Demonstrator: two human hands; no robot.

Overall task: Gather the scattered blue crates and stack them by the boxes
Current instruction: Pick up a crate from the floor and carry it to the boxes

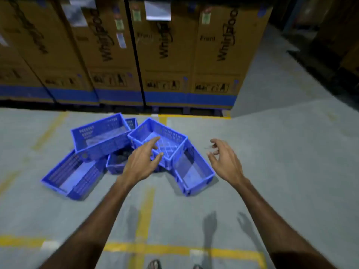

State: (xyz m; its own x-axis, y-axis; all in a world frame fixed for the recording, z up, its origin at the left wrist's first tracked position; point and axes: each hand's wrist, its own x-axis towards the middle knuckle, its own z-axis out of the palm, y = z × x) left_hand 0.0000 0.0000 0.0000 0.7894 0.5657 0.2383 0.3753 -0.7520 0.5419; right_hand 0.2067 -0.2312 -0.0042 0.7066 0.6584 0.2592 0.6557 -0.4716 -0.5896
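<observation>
A row of tall brown cardboard boxes (167, 55) with black lettering and a blue band along the bottom stands well beyond both hands, filling the far side of the view. The grey concrete floor (281, 152) with painted yellow lines (144, 216) spreads beneath the outstretched arms.

A jumbled heap of blue perforated plastic crates lies on the floor between the hands and the boxes. The long blue crate (72, 176) sits far to the left of the left hand, flat on the floor. Another blue crate (101, 136), tilted, rests partly over it, ahead and to the left of the left hand. A blue crate with a lattice bottom (167, 140) sits highest, just beyond the left hand's fingertips, leaning on a further blue crate (194, 169) that lies on the floor between the two hands. A smaller, partly hidden blue crate (116, 164) shows just left of the left hand, and the corner of one more (132, 122) peeks out behind the heap.

The left hand (140, 163) reaches over the near rim of the lattice-bottomed crate, fingers spread and loosely bent, gripping nothing. The right hand (224, 160) hovers to the right of the heap, fingers curled loosely and apart, holding nothing.

The toes of two sandalled feet (154, 264) show at the bottom edge, near the person.
</observation>
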